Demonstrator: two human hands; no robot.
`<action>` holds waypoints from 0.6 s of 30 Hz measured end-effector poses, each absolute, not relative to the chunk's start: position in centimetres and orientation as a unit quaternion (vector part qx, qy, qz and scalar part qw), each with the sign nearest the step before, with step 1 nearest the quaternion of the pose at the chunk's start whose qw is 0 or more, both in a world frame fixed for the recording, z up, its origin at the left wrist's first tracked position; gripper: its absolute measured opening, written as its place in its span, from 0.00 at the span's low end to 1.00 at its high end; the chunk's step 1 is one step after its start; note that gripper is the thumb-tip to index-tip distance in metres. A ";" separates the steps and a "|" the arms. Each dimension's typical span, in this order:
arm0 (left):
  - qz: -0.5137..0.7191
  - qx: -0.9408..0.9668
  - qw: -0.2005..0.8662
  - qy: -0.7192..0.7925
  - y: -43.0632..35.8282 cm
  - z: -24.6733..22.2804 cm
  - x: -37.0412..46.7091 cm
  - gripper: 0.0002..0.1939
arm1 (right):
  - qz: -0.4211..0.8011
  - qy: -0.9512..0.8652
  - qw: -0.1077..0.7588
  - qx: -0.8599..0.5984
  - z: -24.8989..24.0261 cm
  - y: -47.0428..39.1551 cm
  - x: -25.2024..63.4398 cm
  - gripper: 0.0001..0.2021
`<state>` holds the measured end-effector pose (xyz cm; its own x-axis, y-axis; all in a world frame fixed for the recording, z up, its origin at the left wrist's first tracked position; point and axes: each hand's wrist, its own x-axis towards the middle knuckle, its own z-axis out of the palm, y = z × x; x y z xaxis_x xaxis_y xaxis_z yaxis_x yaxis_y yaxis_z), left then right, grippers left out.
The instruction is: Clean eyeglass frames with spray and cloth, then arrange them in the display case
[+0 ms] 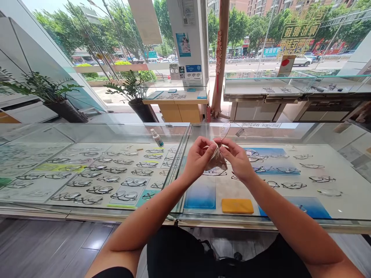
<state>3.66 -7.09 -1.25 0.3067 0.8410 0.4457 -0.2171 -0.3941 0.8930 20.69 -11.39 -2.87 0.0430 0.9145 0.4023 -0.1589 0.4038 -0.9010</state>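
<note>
Above the glass display counter, both hands are close together around a pair of thin-rimmed eyeglasses and a greyish-beige cloth. My left hand is closed, pinching the cloth between thumb and fingers at what seems to be one lens. My right hand is closed too, its thumb and fingertips gripping the eyeglasses near the bridge. One lens stands up above the fingers, and a small tag dangles at its right. The cloth and fingers hide the other lens.
A white spray bottle stands at the counter's far side, left of my hands. An orange-yellow flat case lies in front of me. Rows of eyeglasses show through the counter glass. Beyond are potted plants and a wooden post.
</note>
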 end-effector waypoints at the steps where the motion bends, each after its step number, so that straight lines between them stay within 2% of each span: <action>1: 0.531 0.627 0.516 0.243 -7.2 -1.1 3.7 0.30 | 0.430 -0.547 0.631 -0.344 -2.9 -11.5 20.6 0.22; 8: 0.393 0.571 0.683 0.230 -6.4 -1.7 3.3 0.35 | 0.446 -0.557 0.616 -0.333 -2.9 -11.8 20.7 0.23; 12: 0.340 0.605 0.688 0.211 -6.0 -2.1 2.9 0.32 | 0.419 -0.583 0.617 -0.322 -2.7 -11.8 21.0 0.20; 18: 0.343 0.619 0.684 0.174 -6.6 -1.2 3.0 0.28 | 0.404 -0.600 0.616 -0.312 -2.2 -12.0 21.2 0.18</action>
